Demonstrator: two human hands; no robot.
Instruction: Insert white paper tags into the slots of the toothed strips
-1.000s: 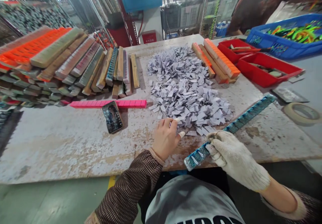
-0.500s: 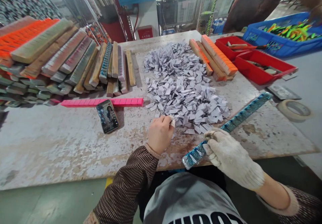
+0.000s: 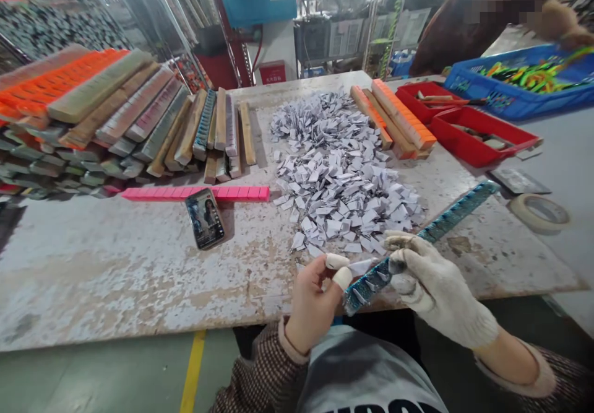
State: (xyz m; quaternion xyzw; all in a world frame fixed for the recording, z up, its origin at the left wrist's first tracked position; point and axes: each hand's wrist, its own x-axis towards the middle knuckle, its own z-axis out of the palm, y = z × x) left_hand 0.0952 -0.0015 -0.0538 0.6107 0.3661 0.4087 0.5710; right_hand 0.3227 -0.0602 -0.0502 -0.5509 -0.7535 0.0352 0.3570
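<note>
My left hand [image 3: 318, 298], with white covers on thumb and forefinger, pinches a small white paper-like piece [image 3: 362, 267]. It is close beside the near end of a glittery blue notched strip [image 3: 452, 213]. Wrapped round that strip is my right hand [image 3: 434, 286] in a white knitted glove, holding it at a slant over the table edge. A few pale pointed pieces stick up from the strip's near end. Just beyond both hands spreads a heap of small white pieces [image 3: 343, 184] on the worn table [image 3: 116, 264].
Left of the heap lie a phone [image 3: 204, 218], a pink notched strip [image 3: 245, 194] and stacked bars [image 3: 125, 109]. On the right are orange bars [image 3: 403, 116], red bins [image 3: 482, 134], a tape roll [image 3: 541, 212] and a blue basket [image 3: 515, 100]. A co-worker's hand [image 3: 559, 23] is above the basket.
My left hand has come from the heap's near edge toward me and right, bringing a white piece beside the blue strip. My right hand keeps its grip on the strip.
</note>
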